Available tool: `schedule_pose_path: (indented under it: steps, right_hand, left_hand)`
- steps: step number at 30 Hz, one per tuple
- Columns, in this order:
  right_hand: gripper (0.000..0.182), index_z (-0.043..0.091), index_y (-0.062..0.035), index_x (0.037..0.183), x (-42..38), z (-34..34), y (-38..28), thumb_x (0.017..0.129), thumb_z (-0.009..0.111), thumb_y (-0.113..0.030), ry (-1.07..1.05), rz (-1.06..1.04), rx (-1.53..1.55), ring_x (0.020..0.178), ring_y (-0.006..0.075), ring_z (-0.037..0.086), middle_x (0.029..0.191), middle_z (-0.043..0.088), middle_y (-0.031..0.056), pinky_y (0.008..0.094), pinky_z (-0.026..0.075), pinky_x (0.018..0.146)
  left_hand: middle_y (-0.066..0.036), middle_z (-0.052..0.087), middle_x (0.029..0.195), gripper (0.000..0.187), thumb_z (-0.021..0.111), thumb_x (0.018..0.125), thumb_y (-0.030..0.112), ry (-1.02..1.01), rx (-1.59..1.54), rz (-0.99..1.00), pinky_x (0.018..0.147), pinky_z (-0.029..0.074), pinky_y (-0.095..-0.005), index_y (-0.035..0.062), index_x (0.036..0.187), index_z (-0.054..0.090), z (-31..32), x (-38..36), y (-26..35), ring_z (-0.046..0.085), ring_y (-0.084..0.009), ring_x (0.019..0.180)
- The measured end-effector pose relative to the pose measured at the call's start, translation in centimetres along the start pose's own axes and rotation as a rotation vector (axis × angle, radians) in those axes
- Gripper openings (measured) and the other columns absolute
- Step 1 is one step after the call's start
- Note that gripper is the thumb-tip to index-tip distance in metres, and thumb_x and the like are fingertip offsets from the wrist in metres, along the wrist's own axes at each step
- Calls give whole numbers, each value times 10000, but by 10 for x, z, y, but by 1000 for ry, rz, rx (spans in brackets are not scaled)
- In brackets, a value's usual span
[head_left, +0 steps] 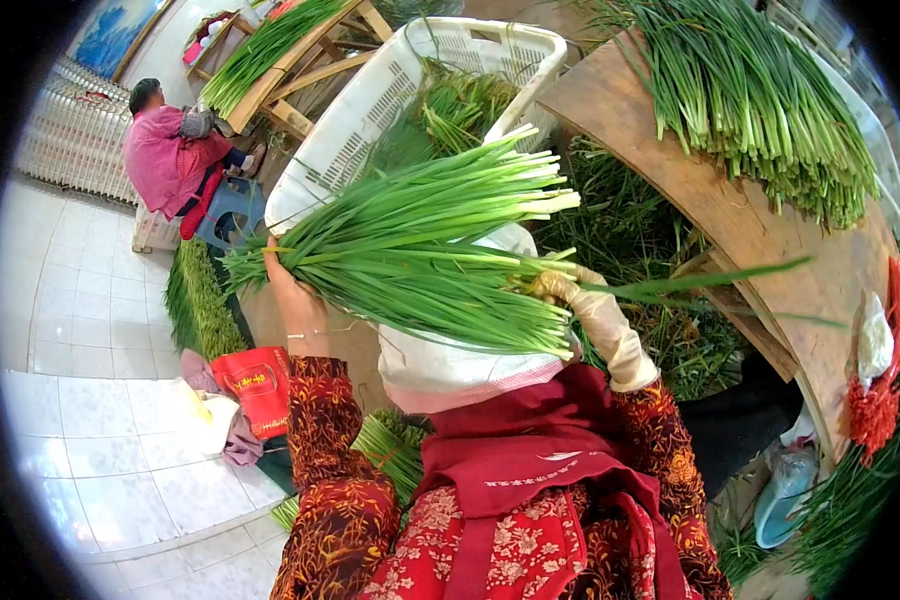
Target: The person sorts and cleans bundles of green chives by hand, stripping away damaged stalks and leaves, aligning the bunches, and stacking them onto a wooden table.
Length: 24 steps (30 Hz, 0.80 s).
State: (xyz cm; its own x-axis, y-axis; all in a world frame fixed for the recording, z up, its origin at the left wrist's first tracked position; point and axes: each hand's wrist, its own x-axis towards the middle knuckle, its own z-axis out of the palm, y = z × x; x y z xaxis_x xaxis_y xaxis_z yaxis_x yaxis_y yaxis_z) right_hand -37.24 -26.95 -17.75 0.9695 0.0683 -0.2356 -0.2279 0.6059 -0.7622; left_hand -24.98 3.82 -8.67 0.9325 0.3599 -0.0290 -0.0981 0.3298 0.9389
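Chives, a thick green bundle (420, 250), lie across the middle of the view, held above the person's lap between both hands, cut ends toward the white crate and leaf tips fanning out to the left. The white plastic crate (370, 110) stands tilted behind the bundle with more greens inside it. To the right a curved wooden bench (740, 225) carries another heap of loose chives (750, 90), well apart from the held bundle. A white sack (450, 370) rests on the lap under the bundle. On the tiled floor to the left sits a red bag (255, 385), and farther back a person in a pink top (165, 160) sits by a wooden rack.

The left hand (295, 300) is bare and closed around the bundle near its leaf end. The right hand (580, 300), in a pale glove, pinches a few stalks at the bundle's right side, its fingers narrow.

The bundle looks light but floppy: the leaves are soft, bruise easily and would slide apart if gripped loosely. The firmest hold seems to be near the thicker stalk ends, with a second hand supporting the middle.
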Motion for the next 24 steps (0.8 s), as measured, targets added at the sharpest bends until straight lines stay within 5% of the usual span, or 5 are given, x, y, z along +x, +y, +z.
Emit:
schedule_pose_path:
  steps: [6, 11, 14, 16, 24]
  right_hand:
    - [182, 542, -72, 813, -27, -55, -11, 859, 517, -246, 83, -251, 210, 577, 67, 490, 755, 597, 46, 221, 410, 501]
    - [187, 469, -95, 817, -37, -189, 45, 917, 384, -228, 910, -292, 862, 543, 95, 530, 1002, 596, 119, 225, 386, 423]
    - [379, 502, -18, 1047, -17, -136, 46, 902, 423, -359, 475, -204, 205, 741, 113, 568, 1038, 582, 124, 242, 437, 560]
    - [507, 444, -17, 1197, -11, -58, -1, 850, 528, -376, 159, 55, 260, 831, 127, 552, 1041, 581, 100, 267, 449, 651]
    - [270, 549, -50, 1060, 41, -3, -15, 824, 600, -170, -212, -24, 196, 583, 48, 498, 761, 574, -7, 174, 391, 522]
  left_hand:
    - [-92, 536, 1081, 381, 426, 896, 359, -22, -27, 29, 845, 427, -337, 54, 1124, 455, -27, 16, -15, 531, -203, 971]
    - [-86, 537, 1076, 377, 438, 892, 357, -47, -37, 36, 852, 420, -331, 58, 1121, 458, -36, 16, -18, 526, -199, 969]
    - [-82, 536, 1073, 373, 442, 892, 355, -53, -28, 33, 859, 415, -327, 58, 1117, 459, -35, 16, -18, 523, -195, 969]
    - [-80, 534, 1073, 367, 442, 892, 352, -45, -36, 23, 861, 413, -326, 59, 1114, 459, -33, 15, -17, 522, -193, 969]
    - [-78, 527, 1076, 345, 419, 907, 344, -39, -19, 38, 864, 417, -328, 64, 1106, 449, -29, 9, -11, 522, -193, 979]
